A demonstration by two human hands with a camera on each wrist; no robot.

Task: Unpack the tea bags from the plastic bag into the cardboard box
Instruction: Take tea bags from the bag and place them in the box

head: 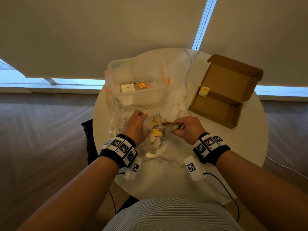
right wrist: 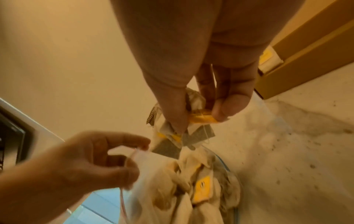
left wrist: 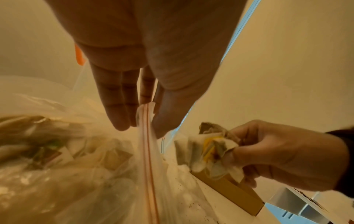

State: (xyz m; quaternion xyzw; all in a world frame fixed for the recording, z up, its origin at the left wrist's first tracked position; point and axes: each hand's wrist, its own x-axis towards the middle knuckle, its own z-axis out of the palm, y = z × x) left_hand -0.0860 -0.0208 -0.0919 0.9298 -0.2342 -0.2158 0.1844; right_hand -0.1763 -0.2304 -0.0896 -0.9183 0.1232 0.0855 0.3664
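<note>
Head view looks down on a round white marble table point(head: 166, 180) with grey veins and dark crumbs scattered across its top, set on a wood floor point(head: 41, 124) before pale roller blinds point(head: 100, 30) that leave a strip of blue daylight along the bottom and a bright slit with a bead chain point(head: 204, 22) between them. At the middle of the table the left hand point(head: 135, 125) pinches the red-striped zip edge of the clear plastic bag point(left wrist: 147, 151) between thumb and fingertips, holding its mouth open. Inside it lie crumpled tea bags point(right wrist: 201, 189) with yellow tags. Just to the right, the right hand point(head: 187, 127) has its thumb and fingers clamped on a bunch of tea bags point(right wrist: 184, 133), which hangs at the mouth of the bag, above the heap inside. The cardboard box point(head: 221, 105) sits open on the right side of the table, its lid up, well apart from the hands, with one yellow-tagged tea bag point(head: 204, 91) at its left edge. Behind the plastic bag stands a clear plastic tub point(head: 138, 95) with orange clips, holding a white card and a yellow tag. Black wristbands with square-patterned markers wrap both wrists.
</note>
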